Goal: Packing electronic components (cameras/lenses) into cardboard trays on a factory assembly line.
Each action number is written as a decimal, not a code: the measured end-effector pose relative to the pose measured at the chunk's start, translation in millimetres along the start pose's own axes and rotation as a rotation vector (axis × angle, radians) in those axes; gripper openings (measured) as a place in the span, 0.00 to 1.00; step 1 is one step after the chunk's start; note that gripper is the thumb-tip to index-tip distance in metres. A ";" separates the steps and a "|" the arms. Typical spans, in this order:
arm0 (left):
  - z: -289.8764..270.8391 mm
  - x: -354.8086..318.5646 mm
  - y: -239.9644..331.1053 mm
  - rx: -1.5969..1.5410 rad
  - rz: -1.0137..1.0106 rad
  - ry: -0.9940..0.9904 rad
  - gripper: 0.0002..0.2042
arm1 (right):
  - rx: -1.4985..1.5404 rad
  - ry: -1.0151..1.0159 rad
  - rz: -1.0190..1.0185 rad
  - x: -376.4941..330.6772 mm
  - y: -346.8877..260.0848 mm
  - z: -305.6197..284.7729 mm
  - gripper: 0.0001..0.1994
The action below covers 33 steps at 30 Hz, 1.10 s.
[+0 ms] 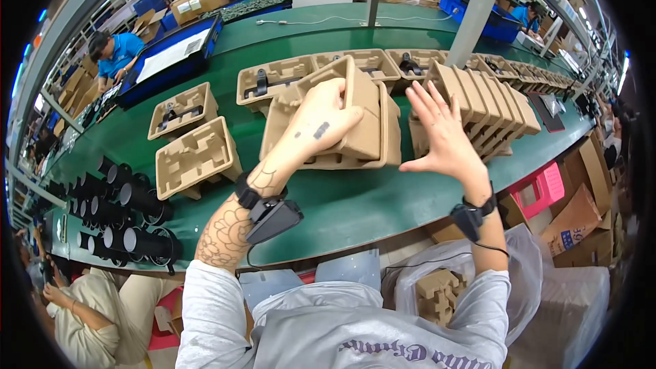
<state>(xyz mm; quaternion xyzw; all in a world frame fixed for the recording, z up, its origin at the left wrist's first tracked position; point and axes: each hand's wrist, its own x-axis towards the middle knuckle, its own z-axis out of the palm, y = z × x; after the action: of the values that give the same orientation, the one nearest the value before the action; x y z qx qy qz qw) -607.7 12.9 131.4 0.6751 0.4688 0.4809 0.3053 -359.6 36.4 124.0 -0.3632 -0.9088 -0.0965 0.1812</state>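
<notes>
My left hand [322, 121] is closed on the wall of a brown moulded-pulp tray [365, 111], its fingers reaching over the edge. That tray stands tilted on its side within a second pulp tray [391, 140] on the green bench. My right hand [443, 135] is open with fingers spread and holds nothing. It is up against or just in front of the near end of a stack of nested pulp trays [493, 106], standing on edge; whether it touches them I cannot tell. Both wrists carry a strapped black device.
Left of my hands sit a bare pulp tray [195, 158] and a tray with black parts [179, 115]. More filled trays [253, 96] line the back. Black cylinders [140, 198] crowd the bench's left end. A plastic-lined bin [523, 266] and pink stool [547, 191] stand below right. Co-workers sit nearby.
</notes>
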 end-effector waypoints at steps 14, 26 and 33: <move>-7.8 -28.5 0.5 -0.142 -0.048 -0.132 0.19 | 0.447 0.112 -0.102 -0.7 -40.1 21.9 0.56; -19.5 -106.5 91.2 0.679 0.219 -0.120 0.08 | 0.780 0.404 0.185 -73.0 -13.4 85.1 0.54; 20.3 -196.4 25.6 0.832 -0.094 -0.449 0.23 | 0.952 0.044 0.249 -20.7 -28.2 135.2 0.47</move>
<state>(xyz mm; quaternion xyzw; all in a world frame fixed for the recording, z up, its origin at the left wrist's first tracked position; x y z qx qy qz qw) -599.3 -177.8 75.0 0.8054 0.5741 0.0800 0.1241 -400.4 44.7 -9.3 -0.3438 -0.7976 0.3445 0.3563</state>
